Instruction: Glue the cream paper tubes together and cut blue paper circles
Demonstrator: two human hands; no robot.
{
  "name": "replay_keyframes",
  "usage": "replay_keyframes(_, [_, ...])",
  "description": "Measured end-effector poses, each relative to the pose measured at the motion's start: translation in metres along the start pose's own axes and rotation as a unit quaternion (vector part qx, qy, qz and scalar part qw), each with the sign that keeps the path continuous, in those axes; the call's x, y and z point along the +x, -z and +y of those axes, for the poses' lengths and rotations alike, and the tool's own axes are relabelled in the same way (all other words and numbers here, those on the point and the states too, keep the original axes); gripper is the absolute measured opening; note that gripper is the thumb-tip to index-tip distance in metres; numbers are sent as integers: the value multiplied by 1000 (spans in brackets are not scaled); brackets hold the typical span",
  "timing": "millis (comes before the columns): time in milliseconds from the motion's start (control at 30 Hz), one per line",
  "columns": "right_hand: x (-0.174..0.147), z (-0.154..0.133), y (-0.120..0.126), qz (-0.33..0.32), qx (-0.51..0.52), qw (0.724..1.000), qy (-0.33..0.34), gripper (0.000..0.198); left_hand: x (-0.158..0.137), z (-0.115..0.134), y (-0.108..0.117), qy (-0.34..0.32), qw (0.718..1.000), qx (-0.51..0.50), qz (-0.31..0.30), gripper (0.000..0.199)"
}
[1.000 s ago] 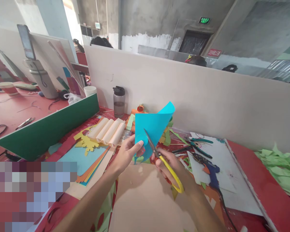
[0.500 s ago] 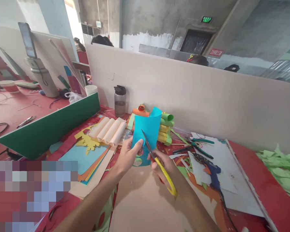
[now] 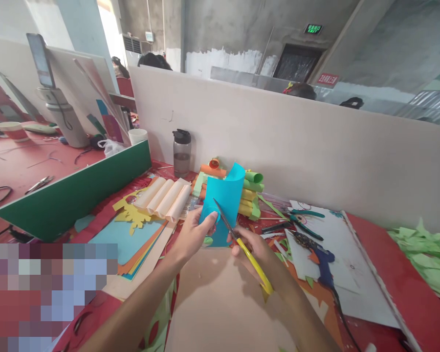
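Observation:
A curled sheet of bright blue paper (image 3: 225,193) is held up in front of me, with cut-out openings near its lower left. My left hand (image 3: 194,230) pinches its left edge between thumb and fingers. In my right hand (image 3: 251,244) are yellow-handled scissors (image 3: 254,266), fingers wrapped about the handles. The blades point up and left across the face of the paper, their tips near my left thumb. Below both hands lies a beige board (image 3: 220,303). Behind the blue paper, rolled green, yellow and orange paper tubes (image 3: 252,187) are partly hidden.
Left are cream paper rolls (image 3: 163,198), a yellow cut-out (image 3: 134,210) and stacked coloured sheets (image 3: 122,244). A water bottle (image 3: 182,154) stands by the white partition (image 3: 278,132). Right lie pliers (image 3: 306,222), a blue glue gun (image 3: 320,259) with a cord, and green paper scraps (image 3: 423,256).
The blue paper has turned and shifted slightly, with its lower edge now higher. The scissor handles have swung a little to the right and come closer together. My left hand keeps its pinch.

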State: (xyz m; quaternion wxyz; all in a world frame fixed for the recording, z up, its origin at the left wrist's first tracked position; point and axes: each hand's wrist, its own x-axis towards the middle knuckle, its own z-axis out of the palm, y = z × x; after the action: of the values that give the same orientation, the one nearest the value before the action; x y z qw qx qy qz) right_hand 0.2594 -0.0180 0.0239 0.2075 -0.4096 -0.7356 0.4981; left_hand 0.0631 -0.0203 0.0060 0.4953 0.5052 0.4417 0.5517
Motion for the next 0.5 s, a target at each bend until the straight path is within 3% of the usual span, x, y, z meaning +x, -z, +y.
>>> replay_keyframes(500, [1, 4, 5, 6, -14, 1000, -8, 60, 3, -3, 7, -10, 999, 34, -37, 43])
